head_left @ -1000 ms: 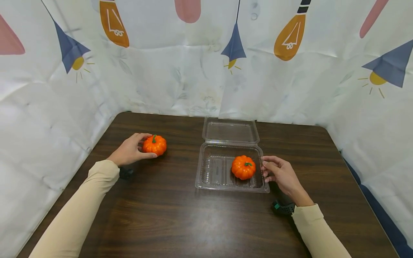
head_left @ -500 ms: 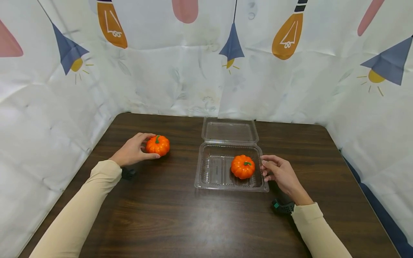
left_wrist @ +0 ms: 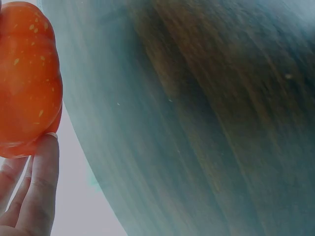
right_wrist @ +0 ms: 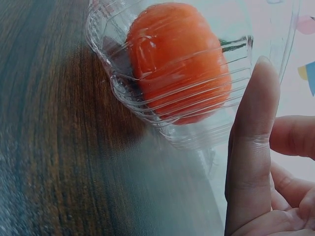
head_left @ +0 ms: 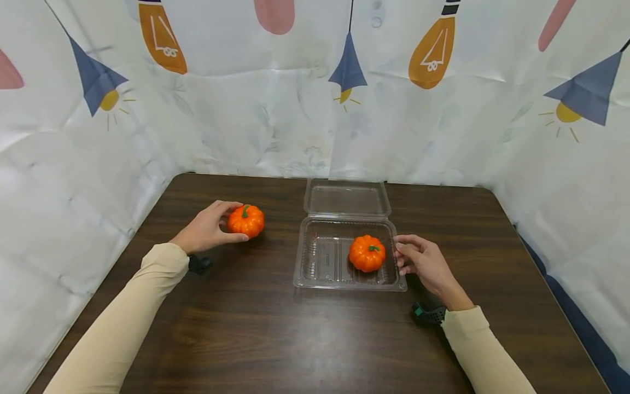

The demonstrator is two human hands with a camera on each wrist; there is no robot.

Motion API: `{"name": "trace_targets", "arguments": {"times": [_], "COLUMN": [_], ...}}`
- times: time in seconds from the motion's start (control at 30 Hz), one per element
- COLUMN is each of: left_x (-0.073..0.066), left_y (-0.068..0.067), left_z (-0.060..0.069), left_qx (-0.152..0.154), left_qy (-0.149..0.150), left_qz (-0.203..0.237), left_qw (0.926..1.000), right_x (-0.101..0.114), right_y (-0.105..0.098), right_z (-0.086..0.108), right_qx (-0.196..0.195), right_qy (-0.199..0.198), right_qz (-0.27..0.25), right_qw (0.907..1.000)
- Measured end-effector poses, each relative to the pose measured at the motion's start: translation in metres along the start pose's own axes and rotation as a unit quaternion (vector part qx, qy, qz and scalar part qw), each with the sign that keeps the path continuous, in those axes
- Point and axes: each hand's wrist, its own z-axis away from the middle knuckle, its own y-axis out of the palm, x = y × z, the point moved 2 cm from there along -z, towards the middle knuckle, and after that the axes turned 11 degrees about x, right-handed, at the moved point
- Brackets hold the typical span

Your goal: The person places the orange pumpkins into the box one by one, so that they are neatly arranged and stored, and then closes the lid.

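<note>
My left hand (head_left: 209, 227) grips a small orange pumpkin (head_left: 246, 221) with a green stem over the table's left side. Fingers lie behind it and the thumb in front. In the left wrist view this pumpkin (left_wrist: 27, 83) fills the upper left corner, with a fingertip against its underside. Whether it touches the table I cannot tell. A clear plastic clamshell container (head_left: 315, 284) lies with its lid raised back, and a second pumpkin (head_left: 367, 254) sits inside, right of centre. My right hand (head_left: 428, 268) touches the container's right side; in the right wrist view one straight finger (right_wrist: 253, 142) lies along its wall.
The dark wooden table (head_left: 246, 339) carries the container near its middle. The lid (head_left: 346, 199) leans toward the patterned curtain (head_left: 246, 120), which stands behind the table and along both sides. Dark straps (head_left: 430, 314) are on the wrists.
My left hand has moved a little to the right with the pumpkin in it. The right hand, the container and the second pumpkin keep their places relative to the table; the head view shifts slightly.
</note>
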Motion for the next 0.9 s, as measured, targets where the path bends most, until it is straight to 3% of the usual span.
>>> {"name": "trace_targets", "arguments": {"times": [0.9], "left_x": [-0.031], "left_y": [0.001], "left_z": [-0.017], "left_qx": [0.016], "left_qy": [0.033], "left_qz": [-0.007], "left_qw": [0.9993], "right_x": [-0.001], "right_y": [-0.001], "right_z": [-0.002], "right_qx": [-0.005], "right_qy": [0.0], "right_qz": [0.005], "right_qw": [1.0]}}
